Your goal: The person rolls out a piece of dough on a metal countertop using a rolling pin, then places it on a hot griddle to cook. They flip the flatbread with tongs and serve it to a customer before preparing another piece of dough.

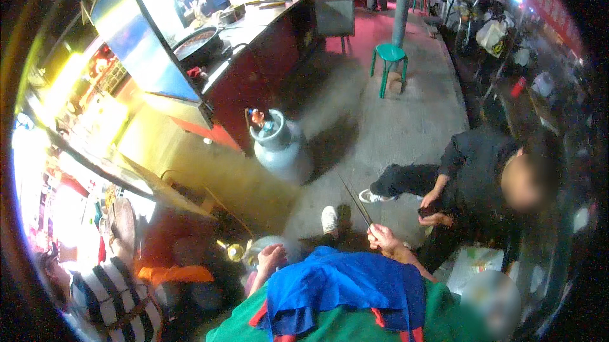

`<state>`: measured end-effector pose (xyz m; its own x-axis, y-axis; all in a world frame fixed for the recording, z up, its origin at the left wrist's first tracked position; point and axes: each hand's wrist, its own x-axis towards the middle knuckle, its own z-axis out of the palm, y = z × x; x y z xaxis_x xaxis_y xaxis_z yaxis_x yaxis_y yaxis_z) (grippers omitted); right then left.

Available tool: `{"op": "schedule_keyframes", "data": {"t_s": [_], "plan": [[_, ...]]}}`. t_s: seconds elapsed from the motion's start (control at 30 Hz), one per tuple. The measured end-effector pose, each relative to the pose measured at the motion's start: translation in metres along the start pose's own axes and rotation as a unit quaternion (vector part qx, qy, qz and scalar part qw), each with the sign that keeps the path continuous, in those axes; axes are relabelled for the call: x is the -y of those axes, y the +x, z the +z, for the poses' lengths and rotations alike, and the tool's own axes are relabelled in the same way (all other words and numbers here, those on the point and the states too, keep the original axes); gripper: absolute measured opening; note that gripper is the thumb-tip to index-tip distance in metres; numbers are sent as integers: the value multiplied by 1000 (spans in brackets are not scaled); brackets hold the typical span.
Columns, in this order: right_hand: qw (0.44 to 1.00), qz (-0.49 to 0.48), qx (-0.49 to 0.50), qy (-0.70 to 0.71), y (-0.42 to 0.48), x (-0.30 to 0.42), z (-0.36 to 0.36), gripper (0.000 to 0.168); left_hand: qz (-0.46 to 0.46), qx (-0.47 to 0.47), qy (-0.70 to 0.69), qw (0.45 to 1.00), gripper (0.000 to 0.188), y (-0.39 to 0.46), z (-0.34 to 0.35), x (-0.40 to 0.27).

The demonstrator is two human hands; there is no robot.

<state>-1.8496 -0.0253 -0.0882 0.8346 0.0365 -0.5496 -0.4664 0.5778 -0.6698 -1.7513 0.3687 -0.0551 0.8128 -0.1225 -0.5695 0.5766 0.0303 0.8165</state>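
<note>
My right hand grips one end of a pair of long, thin cooking chopsticks or skewers. Their far tips point up and left over the pavement. My left hand hangs at the left side of my blue apron, fingers curled. Nothing shows in it, but the inside of the palm is hidden. Close by that hand are a brass valve and a blurred pale rounded object. One white shoe shows below me.
A grey gas cylinder stands ahead, near a long counter with a large pan. Farther off are a green stool and a metal post. A seated person is at right; another in stripes is at left.
</note>
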Motion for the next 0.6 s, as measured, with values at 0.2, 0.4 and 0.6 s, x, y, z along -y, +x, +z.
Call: {"op": "schedule_keyframes", "data": {"t_s": [0.2, 0.4, 0.6], "plan": [[1000, 3, 1, -22, 107, 76, -24, 34, 27, -11, 20, 999, 29, 123, 34, -50], [998, -3, -61, 26, 219, 202, 3, 35, 96, -14, -6, 995, 27, 220, 68, -169], [937, -209, -143, -241, 334, 296, 3, 22, 61, -37, -16, 997, 26, 314, 82, -240]]}}
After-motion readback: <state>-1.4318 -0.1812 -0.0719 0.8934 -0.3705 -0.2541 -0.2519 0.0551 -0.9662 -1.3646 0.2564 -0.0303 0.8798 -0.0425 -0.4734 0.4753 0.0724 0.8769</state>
